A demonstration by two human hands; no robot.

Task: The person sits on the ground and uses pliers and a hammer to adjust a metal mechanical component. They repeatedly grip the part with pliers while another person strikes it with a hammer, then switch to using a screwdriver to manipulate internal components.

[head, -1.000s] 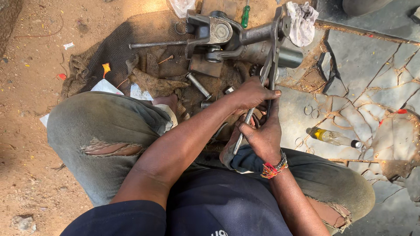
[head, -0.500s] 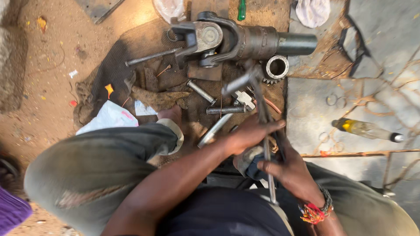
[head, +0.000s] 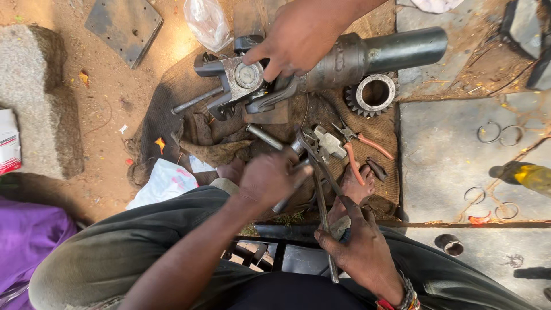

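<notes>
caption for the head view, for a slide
Left hand and right hand grip long pliers beside a drive shaft.

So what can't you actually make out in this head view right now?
- What the left hand grips: its fingers cover the metal bar there.
- Jaws of the long pliers the right hand holds: lost among the clutter.
- Another person's hand hides part of the drive-shaft yoke; their arm is cut off by the top edge.
- The yellow bottle is cut by the right edge.

Bare forearms, no sleeves; olive-grey trousers (head: 115, 252), a dark shirt (head: 298, 293), and a beaded wristband (head: 402, 298) (red, yellow, white) on the right wrist.
</notes>
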